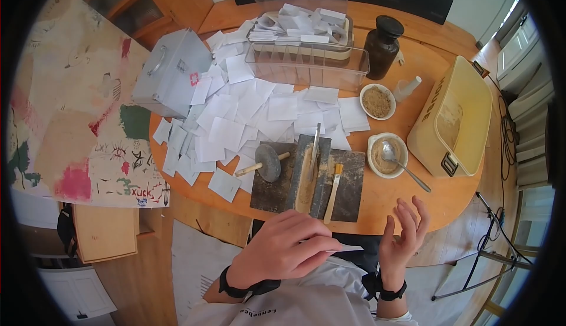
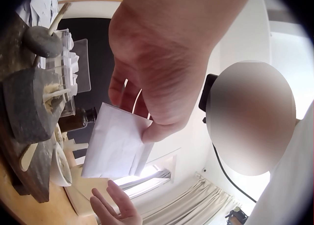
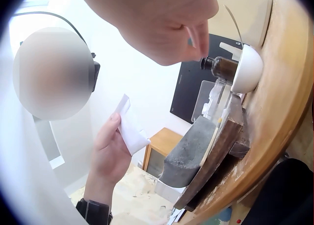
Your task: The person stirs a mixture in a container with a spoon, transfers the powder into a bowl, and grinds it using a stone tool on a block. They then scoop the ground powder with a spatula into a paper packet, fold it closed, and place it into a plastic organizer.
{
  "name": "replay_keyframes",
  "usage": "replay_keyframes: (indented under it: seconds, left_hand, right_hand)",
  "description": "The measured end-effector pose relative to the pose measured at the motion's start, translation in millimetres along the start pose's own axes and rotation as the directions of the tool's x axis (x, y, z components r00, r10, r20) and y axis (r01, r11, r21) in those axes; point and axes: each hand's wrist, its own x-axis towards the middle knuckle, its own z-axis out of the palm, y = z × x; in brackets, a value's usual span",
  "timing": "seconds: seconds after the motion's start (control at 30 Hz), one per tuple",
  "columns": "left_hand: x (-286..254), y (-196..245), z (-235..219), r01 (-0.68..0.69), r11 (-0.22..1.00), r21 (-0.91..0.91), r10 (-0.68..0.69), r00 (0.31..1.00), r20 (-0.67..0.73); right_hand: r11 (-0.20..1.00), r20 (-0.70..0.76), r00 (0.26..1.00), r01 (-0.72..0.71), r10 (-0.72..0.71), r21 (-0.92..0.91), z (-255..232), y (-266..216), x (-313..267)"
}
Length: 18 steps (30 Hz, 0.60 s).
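Note:
My left hand (image 1: pixel 289 244) pinches a folded white paper packet (image 2: pixel 120 144) between thumb and fingers, held up in front of my body. To its right, my right hand (image 1: pixel 405 231) is raised, fingers relaxed and holding nothing. Beyond the hands, a grey stone grinding trough (image 1: pixel 303 178) stands on a dark board (image 1: pixel 268 190), tan powder and a metal strip in its groove. Its stone wheel (image 1: pixel 269 164) lies at the left with a wooden rod through it. A flat brush (image 1: pixel 334 191) lies on the right. Nearest my right hand stands a white bowl (image 1: pixel 371 160) of tan powder with a metal spoon (image 1: pixel 407 170).
Many white paper squares (image 1: pixel 227 131) spread over the table's left side. Behind them stand a clear divided organizer (image 1: pixel 306 69) and a grey metal case (image 1: pixel 171 72). A dark bottle (image 1: pixel 383 49), another powder bowl (image 1: pixel 377 102) and a yellow bin (image 1: pixel 421 131) stand right.

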Motion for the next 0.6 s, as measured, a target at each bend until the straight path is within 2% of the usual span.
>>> replay_keyframes:
  seconds: [0.07,0.1,0.17,0.3,0.37,0.47,0.6]
  left_hand:
    - [1.7,0.4,0.6,-0.004,1.0,0.0,0.004,1.0,0.003]
    - [1.8,0.7,0.8,-0.009,1.0,-0.002,0.009,1.0,0.004]
    - [1.5,1.4,1.1,-0.012,1.0,-0.006,0.012,1.0,0.007]
    - [1.2,0.8,1.7,-0.015,1.0,-0.006,0.015,1.0,0.006]
    - [0.3,0.4,1.6,-0.015,1.0,-0.003,0.015,1.0,0.004]
    - [-1.1,0.2,1.6,-0.017,1.0,-0.006,0.017,1.0,0.004]
    - [-1.1,1.9,-0.1,-0.017,1.0,-0.004,0.017,1.0,0.005]
  right_hand:
    - [0.953,-0.053,0.978,-0.185,0.204,0.241,2.6,2.6,-10.3]
    - [0.953,-0.054,0.978,-0.186,0.204,0.241,1.9,6.6,-13.9]
    - [0.926,0.048,0.988,-0.152,0.144,0.346,-2.2,15.8,-19.4]
    - [0.934,0.134,0.983,-0.162,0.125,0.319,-8.6,11.5,-21.3]
    - [0.901,0.244,0.95,-0.273,0.196,0.337,-8.6,12.1,-24.8]
    - [0.922,0.289,0.951,-0.209,0.114,0.324,-8.3,16.6,-26.8]
    - [0.929,0.279,0.953,-0.202,0.114,0.311,-8.0,14.2,-25.4]
